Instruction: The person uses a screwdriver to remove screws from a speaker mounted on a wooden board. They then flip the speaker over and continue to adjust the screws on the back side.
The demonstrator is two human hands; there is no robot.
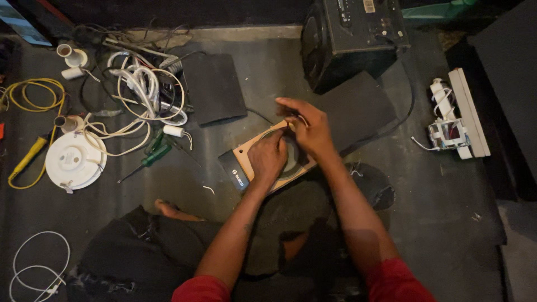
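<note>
I sit on a dark floor with a flat cardboard package [241, 158] in front of my knees; it has a dark end strip and holds a round dark disc under a clear cover. My left hand [267, 159] presses down on the package and covers most of the disc. Over the package's far edge, my right hand [306, 126] pinches a thin light-coloured bit at that edge between thumb and fingers. What exactly the fingers hold is too small to tell.
A tangle of white and black cables [142, 89] lies at the left with green screwdrivers [150, 159], a white round fitting [75, 161] and a yellow cable [28, 95]. A black speaker box [349, 39] stands behind. A white device [456, 120] lies right.
</note>
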